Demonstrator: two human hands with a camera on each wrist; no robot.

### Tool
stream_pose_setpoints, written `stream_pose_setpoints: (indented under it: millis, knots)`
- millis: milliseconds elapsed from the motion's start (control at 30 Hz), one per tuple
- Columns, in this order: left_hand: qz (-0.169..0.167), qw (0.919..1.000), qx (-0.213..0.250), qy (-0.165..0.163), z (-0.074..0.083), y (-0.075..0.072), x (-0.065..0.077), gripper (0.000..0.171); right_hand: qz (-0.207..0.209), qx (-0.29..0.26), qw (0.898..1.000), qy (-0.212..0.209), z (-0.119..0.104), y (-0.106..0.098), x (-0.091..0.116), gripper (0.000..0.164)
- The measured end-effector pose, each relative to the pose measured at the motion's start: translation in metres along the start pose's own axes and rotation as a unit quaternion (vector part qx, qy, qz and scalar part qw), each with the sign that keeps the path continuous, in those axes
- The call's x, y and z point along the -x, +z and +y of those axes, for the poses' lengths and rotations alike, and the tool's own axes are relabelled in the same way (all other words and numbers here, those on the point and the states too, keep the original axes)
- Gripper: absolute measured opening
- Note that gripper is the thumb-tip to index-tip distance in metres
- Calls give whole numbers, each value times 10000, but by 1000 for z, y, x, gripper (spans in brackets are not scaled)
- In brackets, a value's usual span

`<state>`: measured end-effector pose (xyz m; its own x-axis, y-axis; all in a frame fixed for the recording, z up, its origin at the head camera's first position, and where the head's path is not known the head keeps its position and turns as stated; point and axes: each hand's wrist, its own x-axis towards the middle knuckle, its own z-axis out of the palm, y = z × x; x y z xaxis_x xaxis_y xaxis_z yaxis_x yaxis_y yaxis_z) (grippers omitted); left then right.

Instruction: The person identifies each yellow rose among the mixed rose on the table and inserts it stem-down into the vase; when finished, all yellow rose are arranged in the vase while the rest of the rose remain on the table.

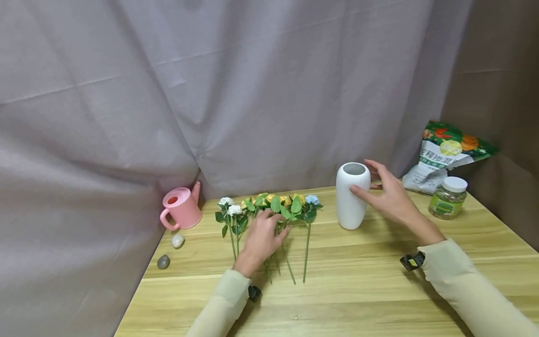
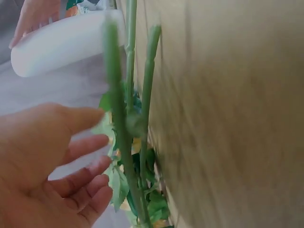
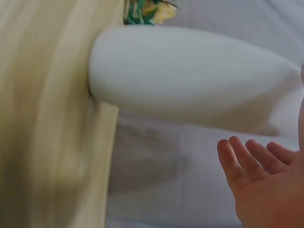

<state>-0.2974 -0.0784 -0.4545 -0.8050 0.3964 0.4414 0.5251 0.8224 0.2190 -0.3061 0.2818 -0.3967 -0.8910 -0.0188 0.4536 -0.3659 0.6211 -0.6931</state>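
A white vase (image 1: 352, 201) stands upright on the wooden table. My right hand (image 1: 390, 199) is at its upper right side, thumb overlapping the front and fingers extended around the far side. In the right wrist view the fingers (image 3: 256, 166) are spread beside the vase (image 3: 180, 71), not wrapped round it. My left hand (image 1: 262, 236) reaches over a row of artificial flowers, with loosely bent fingers beside the green stems (image 2: 147, 90) in the left wrist view. White flowers (image 1: 234, 210) lie left, yellow ones (image 1: 285, 201) in the middle, partly hidden by leaves, and a blue one (image 1: 312, 200) right.
A pink watering can (image 1: 183, 210) stands at the back left, with a white stone (image 1: 178, 241) and a grey stone (image 1: 163, 261) in front. At the right are a bag with a flower print (image 1: 438, 161) and a white-lidded jar (image 1: 447, 201). Grey curtain (image 1: 269, 93) hangs behind.
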Motion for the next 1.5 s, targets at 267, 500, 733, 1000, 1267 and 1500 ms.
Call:
stream_pose_setpoints:
  millis: [267,500,733,1000,1267,1500]
  knots:
    - [-657,9903,1136,-462,-2,6,1,19,19,-186,9994,302,-2,13,5,82]
    - [-865,9866,1278,-529,-5,8,2,11,107,-183,9994,286,1,15,5,81]
    - [-820,9764,1837,-781,-4,0,-1,10,156,-156,9995,246,2,16,6,79]
    - [-816,9598,2446,-1112,-3,-19,-4,16,106,-242,9993,281,-1,17,6,79]
    - [-336,9447,3113,-975,-4,-42,-11,19,140,-354,9990,243,0,22,6,78]
    - [717,9277,3626,-528,16,-53,-30,23,217,-333,9991,162,3,21,6,76]
